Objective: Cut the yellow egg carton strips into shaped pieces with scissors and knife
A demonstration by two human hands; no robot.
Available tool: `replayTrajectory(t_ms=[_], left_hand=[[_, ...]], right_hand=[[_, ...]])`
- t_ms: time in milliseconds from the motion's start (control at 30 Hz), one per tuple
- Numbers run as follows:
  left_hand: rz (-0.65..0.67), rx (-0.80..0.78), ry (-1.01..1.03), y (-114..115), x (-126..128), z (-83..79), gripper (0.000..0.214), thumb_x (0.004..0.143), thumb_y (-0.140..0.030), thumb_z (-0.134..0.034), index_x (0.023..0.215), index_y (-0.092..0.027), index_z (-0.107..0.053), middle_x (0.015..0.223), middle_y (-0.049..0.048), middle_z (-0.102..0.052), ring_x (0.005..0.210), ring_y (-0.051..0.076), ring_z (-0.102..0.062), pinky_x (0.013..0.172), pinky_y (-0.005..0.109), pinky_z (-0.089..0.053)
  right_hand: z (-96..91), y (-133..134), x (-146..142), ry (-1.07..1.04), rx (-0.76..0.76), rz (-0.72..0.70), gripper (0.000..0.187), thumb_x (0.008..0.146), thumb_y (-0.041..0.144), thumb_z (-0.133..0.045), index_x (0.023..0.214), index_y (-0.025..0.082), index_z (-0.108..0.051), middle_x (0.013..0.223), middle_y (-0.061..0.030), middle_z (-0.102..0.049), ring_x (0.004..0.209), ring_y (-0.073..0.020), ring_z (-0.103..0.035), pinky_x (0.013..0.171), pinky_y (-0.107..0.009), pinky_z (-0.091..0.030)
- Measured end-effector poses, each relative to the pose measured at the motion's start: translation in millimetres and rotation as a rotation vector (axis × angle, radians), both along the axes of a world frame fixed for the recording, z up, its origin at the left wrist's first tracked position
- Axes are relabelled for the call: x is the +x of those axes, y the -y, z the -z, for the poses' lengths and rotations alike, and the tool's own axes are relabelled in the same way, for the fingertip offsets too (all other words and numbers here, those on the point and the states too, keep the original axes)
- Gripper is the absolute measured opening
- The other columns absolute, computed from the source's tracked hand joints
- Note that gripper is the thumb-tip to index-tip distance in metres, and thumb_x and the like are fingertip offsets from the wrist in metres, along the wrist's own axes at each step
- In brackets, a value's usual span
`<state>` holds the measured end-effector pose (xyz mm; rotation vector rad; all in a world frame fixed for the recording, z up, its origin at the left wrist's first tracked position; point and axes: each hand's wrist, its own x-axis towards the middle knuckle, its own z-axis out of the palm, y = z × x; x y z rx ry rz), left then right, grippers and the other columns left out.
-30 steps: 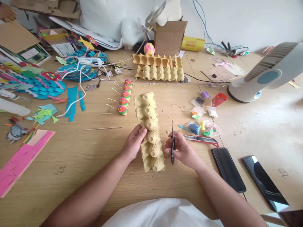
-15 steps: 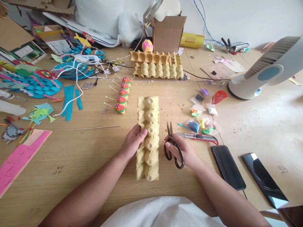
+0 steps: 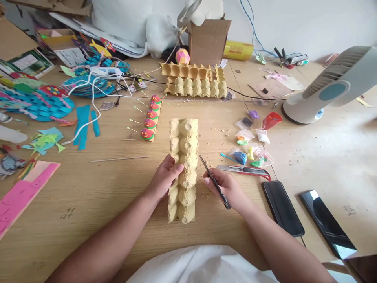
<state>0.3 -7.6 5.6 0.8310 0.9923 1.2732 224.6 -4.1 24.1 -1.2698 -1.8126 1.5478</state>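
Observation:
Upright in front of me is a long strip of yellow egg carton (image 3: 187, 177), its bumps facing me. My left hand (image 3: 165, 177) grips its left edge, thumb on the front and fingers behind. In my right hand (image 3: 228, 188) is a pair of scissors (image 3: 216, 184), turned edge-on, with the tips pointing up and left close to the strip's right edge. The blades look apart from the carton. Beyond the strip, to the left, stands a painted egg-carton caterpillar (image 3: 150, 122) in red and green with pin-like feelers.
A utility knife (image 3: 246, 170), bags of coloured clay (image 3: 240, 158), a red cup (image 3: 271, 120) and a phone (image 3: 283, 208) lie to the right. More egg-carton pieces (image 3: 200, 87) are at the back, near a white fan (image 3: 324, 88). A thin stick (image 3: 119, 158) lies left.
The scissors have turned from face-on to edge-on, and their tips have swung left toward the carton strip. The strip tilts slightly; my left hand keeps its hold.

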Motion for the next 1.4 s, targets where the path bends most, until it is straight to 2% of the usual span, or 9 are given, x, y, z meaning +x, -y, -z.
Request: replayTrajectory(t_ms=[167,333,600,1000,1400], left_hand=[[0.004,-0.011,-0.004,1.3,0.0,-0.5,0.042,0.076,-0.046,-0.08,0.106,-0.022,-0.063,0.1,0.0038,-0.073,0.09,0.02,-0.07,0.075,0.027,-0.054],[0.013,0.007,-0.015,1.7,-2.6,1.2,0.04,0.077,-0.045,-0.079,0.106,-0.022,-0.063,0.1,0.0037,-0.073,0.091,0.02,-0.07,0.076,0.027,-0.053],[0.04,0.029,-0.045,1.9,-3.7,-1.1,0.041,0.077,-0.044,-0.079,0.108,-0.021,-0.065,0.099,0.0046,-0.073,0.087,0.02,-0.07,0.074,0.028,-0.053],[0.031,0.028,-0.048,1.0,-3.7,-1.2,0.047,0.077,-0.045,-0.079,0.114,-0.021,-0.064,0.104,0.005,-0.074,0.095,0.021,-0.069,0.077,0.027,-0.054],[0.001,0.004,-0.094,-0.1,-4.3,2.3,0.044,0.078,-0.047,-0.078,0.113,-0.024,-0.065,0.108,0.0037,-0.072,0.094,0.02,-0.069,0.079,0.028,-0.054]], right_hand=[[3.7,0.3,-1.1,0.099,0.074,0.0,0.03,0.088,0.051,-0.066,0.092,0.021,-0.062,0.068,0.0045,-0.049,0.061,-0.0114,-0.042,0.056,-0.024,-0.033],[6.2,-0.6,-2.4,0.096,0.1,0.012,0.032,0.087,0.052,-0.067,0.093,0.021,-0.063,0.065,0.005,-0.049,0.059,-0.0113,-0.041,0.055,-0.024,-0.031],[5.5,-1.2,-3.7,0.09,0.062,0.022,0.029,0.087,0.049,-0.068,0.091,0.021,-0.061,0.066,0.0053,-0.049,0.061,-0.0111,-0.042,0.055,-0.024,-0.031],[0.1,-3.3,-5.1,0.117,0.052,0.022,0.032,0.085,0.051,-0.069,0.089,0.02,-0.064,0.067,0.0047,-0.052,0.061,-0.0107,-0.044,0.058,-0.024,-0.033],[12.5,-7.9,-5.9,0.085,0.072,0.025,0.03,0.084,0.047,-0.071,0.082,0.02,-0.059,0.065,0.0058,-0.049,0.06,-0.0091,-0.041,0.057,-0.022,-0.032]])
